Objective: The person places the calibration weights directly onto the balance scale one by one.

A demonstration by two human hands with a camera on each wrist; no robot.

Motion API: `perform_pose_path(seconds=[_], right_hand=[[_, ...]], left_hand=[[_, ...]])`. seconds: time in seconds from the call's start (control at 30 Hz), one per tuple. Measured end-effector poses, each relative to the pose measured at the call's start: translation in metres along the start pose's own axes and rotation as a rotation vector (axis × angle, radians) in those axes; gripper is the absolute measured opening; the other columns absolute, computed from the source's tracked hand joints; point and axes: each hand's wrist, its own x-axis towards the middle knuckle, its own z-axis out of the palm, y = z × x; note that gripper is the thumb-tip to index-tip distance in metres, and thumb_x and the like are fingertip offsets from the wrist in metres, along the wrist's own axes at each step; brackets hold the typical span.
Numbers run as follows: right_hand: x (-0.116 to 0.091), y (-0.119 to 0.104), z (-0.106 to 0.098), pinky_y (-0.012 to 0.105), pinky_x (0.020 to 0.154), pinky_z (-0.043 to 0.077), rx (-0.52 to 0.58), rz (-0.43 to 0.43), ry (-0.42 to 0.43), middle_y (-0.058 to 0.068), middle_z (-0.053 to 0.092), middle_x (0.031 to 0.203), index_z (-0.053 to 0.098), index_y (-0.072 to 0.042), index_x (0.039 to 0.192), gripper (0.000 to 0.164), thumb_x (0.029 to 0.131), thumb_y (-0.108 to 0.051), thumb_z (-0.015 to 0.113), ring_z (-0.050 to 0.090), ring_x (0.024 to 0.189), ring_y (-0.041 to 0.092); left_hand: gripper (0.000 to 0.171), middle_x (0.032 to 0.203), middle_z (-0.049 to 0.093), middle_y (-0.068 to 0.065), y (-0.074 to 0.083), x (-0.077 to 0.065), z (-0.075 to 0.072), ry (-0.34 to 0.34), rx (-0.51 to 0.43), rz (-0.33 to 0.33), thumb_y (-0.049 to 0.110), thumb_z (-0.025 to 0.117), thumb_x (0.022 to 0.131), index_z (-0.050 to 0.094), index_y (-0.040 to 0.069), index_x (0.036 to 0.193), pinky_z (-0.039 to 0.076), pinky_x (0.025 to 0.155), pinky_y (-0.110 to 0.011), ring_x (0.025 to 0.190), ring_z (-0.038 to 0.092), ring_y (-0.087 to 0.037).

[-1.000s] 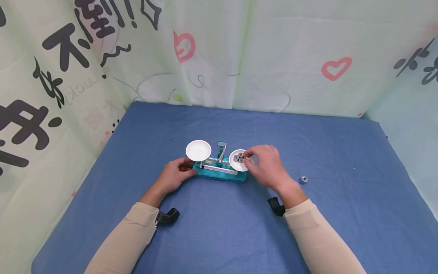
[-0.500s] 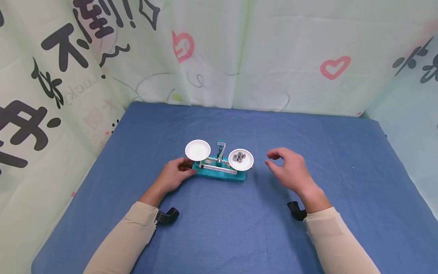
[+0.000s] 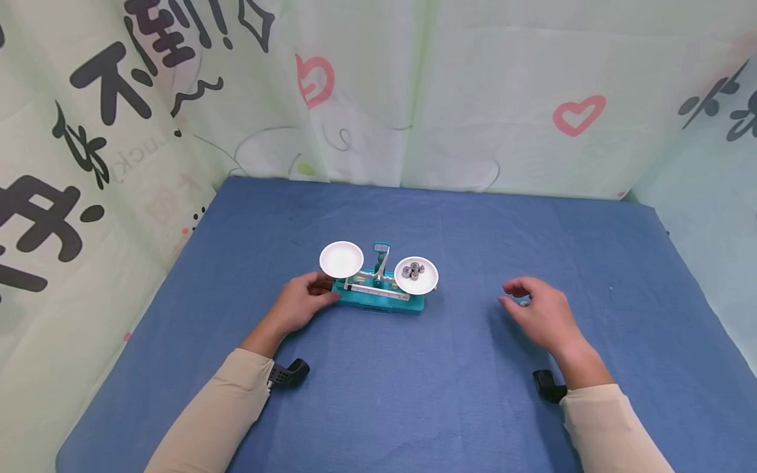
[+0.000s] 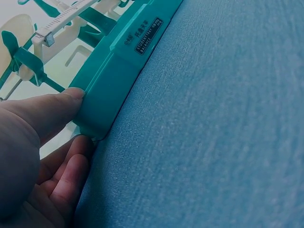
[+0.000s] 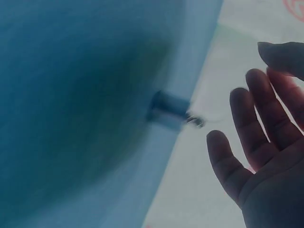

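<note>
A teal tray balance [image 3: 378,299] stands on the blue cloth, with two white pans. Its left pan [image 3: 342,259] holds nothing, while several small metal weights [image 3: 414,270] sit together in the right pan [image 3: 428,284]. My left hand [image 3: 298,302] grips the left end of the balance's base, thumb [image 4: 71,97] on its upper edge and fingers low at its end. Over to the right, my right hand [image 3: 544,315] is above the cloth, fingers apart and holding nothing. Close by it stands a shiny cylindrical weight with a knob [image 5: 168,111], blurred in the right wrist view and mostly hidden in the head view.
Blue cloth [image 3: 378,394] covers the table. Pale printed curtains [image 3: 473,98] hang along the back and both sides. A black wrist camera [image 3: 290,374] is strapped at the left wrist, another wrist camera [image 3: 550,386] at the right.
My right hand has let go of a weight in the right pan and moved right, down to the lone weight on the cloth. The left hand stays put.
</note>
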Motion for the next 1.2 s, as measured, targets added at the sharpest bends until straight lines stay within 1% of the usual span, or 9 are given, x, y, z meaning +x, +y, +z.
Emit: perform_pose_path(seconds=[0.17,0.3,0.57,0.8,1.0,1.2], right_hand=[[-0.005,0.015,0.000,0.060,0.092,0.044,-0.065,0.076,-0.042,0.030,0.060,0.117,0.060,0.011,0.121,0.034,0.093,-0.006,0.067,0.056,0.108,0.045],[-0.006,0.023,-0.001,0.062,0.092,0.043,-0.096,0.119,-0.073,0.031,0.059,0.117,0.058,0.012,0.124,0.038,0.093,-0.007,0.068,0.055,0.109,0.047],[-0.004,0.029,-0.001,0.061,0.087,0.045,-0.118,0.159,-0.093,0.030,0.061,0.113,0.059,0.011,0.121,0.033,0.094,-0.006,0.067,0.057,0.104,0.046],[-0.002,0.034,-0.003,0.056,0.078,0.047,-0.131,0.199,-0.133,0.025,0.063,0.100,0.061,0.007,0.112,0.025,0.093,-0.007,0.067,0.058,0.090,0.040],[-0.002,0.035,-0.003,0.054,0.075,0.048,-0.137,0.220,-0.166,0.026,0.063,0.101,0.060,0.006,0.111,0.025,0.094,-0.010,0.068,0.058,0.088,0.039],[-0.003,0.032,-0.002,0.051,0.073,0.048,-0.135,0.203,-0.146,0.023,0.063,0.098,0.061,0.004,0.109,0.023,0.094,-0.012,0.067,0.056,0.085,0.035]], left_hand=[[0.038,0.119,0.067,-0.014,-0.001,0.000,0.000,0.004,-0.002,0.012,0.018,0.074,0.093,0.065,0.000,0.125,0.051,0.091,-0.044,0.106,0.065,-0.027],[0.039,0.120,0.067,-0.013,-0.001,-0.001,0.000,0.004,-0.004,0.005,0.018,0.074,0.093,0.065,0.001,0.126,0.051,0.091,-0.044,0.106,0.065,-0.027],[0.039,0.120,0.067,-0.012,-0.001,-0.003,0.000,0.008,-0.009,0.012,0.018,0.074,0.092,0.065,0.002,0.127,0.051,0.091,-0.044,0.105,0.065,-0.026],[0.039,0.118,0.068,-0.012,0.001,-0.002,0.000,0.010,-0.010,0.011,0.018,0.075,0.092,0.065,0.002,0.125,0.051,0.091,-0.044,0.105,0.065,-0.026],[0.039,0.120,0.067,-0.012,0.001,-0.001,0.000,0.004,-0.009,0.009,0.018,0.074,0.093,0.065,0.001,0.126,0.051,0.091,-0.044,0.106,0.065,-0.026],[0.040,0.120,0.067,-0.013,0.000,0.000,0.000,0.002,-0.006,0.010,0.018,0.074,0.093,0.064,0.001,0.127,0.051,0.090,-0.044,0.106,0.065,-0.026]])
